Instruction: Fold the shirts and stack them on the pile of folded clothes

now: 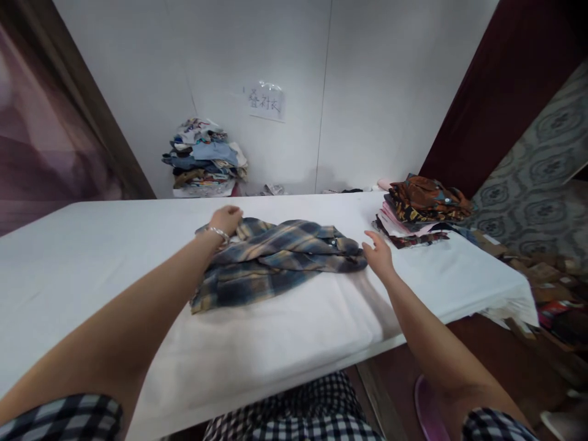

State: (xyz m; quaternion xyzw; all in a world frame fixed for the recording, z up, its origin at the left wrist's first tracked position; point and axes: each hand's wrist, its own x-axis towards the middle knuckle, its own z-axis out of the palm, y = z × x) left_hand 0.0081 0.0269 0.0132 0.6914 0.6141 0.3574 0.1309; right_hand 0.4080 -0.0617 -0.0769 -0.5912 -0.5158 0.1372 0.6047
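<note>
A blue and tan plaid shirt (pixel 275 257) lies crumpled on the white-covered table (pixel 114 263). My left hand (pixel 225 220) is closed on the shirt's far left edge, with a bracelet at the wrist. My right hand (pixel 379 254) rests at the shirt's right end, fingers spread and touching the cloth, holding nothing.
A stack of folded patterned shirts (pixel 420 208) sits at the table's right, just beyond my right hand. A pile of mixed clothes (pixel 204 159) lies on the floor against the white wall, below a paper sign (pixel 265 101). Boxes and clutter (pixel 542 275) fill the floor at right.
</note>
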